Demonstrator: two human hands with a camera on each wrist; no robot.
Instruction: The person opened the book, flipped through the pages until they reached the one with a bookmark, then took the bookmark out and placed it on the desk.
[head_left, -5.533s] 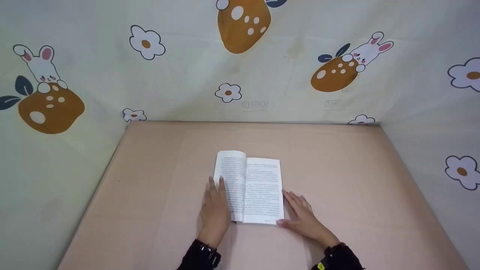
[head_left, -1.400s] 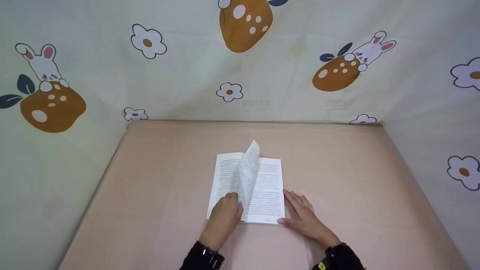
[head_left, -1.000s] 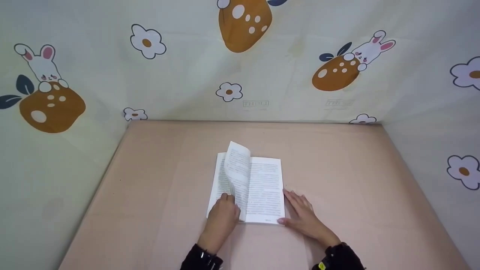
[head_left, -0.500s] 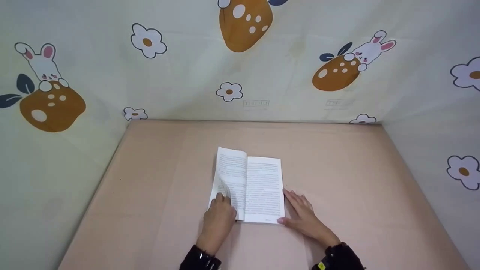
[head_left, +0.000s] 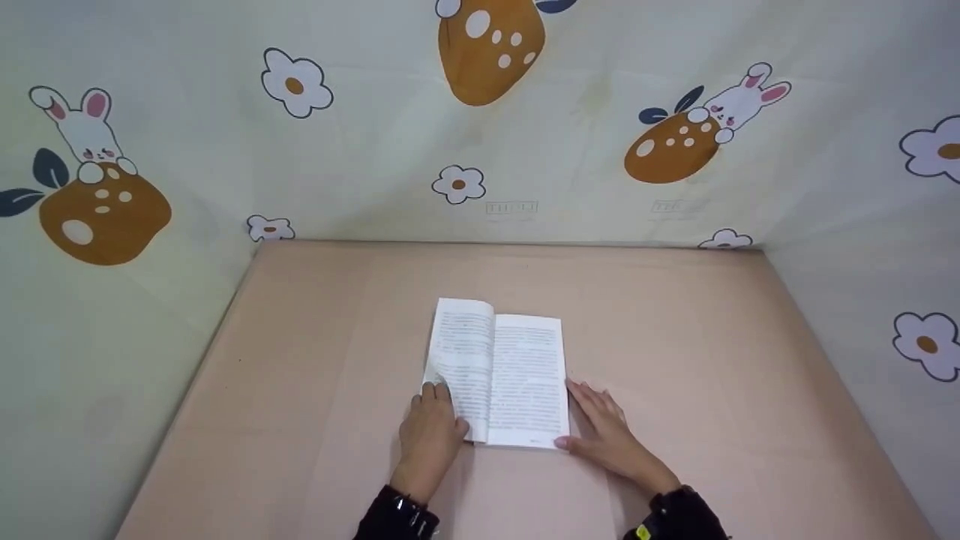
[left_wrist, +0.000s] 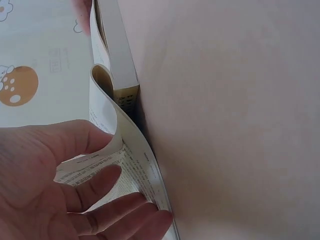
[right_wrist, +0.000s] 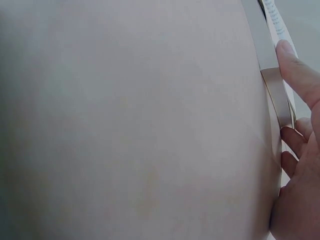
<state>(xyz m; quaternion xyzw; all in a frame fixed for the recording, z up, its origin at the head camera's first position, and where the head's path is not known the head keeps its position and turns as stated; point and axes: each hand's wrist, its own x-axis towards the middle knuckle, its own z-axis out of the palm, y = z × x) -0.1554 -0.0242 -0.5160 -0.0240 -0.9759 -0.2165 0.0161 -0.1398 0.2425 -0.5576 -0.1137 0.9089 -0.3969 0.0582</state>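
Note:
An open book (head_left: 526, 382) with printed white pages lies at the middle of the table. My left hand (head_left: 430, 442) is at the lower left of the book. In the left wrist view, that hand pinches a curled page (left_wrist: 104, 107) between thumb and index finger, while the other fingers spread over the page beneath. My right hand (head_left: 609, 435) rests against the book's right edge. Its thumb (right_wrist: 290, 60) touches the lower right corner, and its fairly straight fingers lie along the side of the pages.
The pinkish-beige table top (head_left: 315, 352) surrounds the book. Cloth walls with rabbit and flower prints, such as the back wall (head_left: 375, 150), enclose the table at the back and both sides. Dark sleeves cover both wrists.
The page that stood raised over the book's middle has swung to the left and lies lower, over the left side. My left hand has moved left with it. The right hand stays put.

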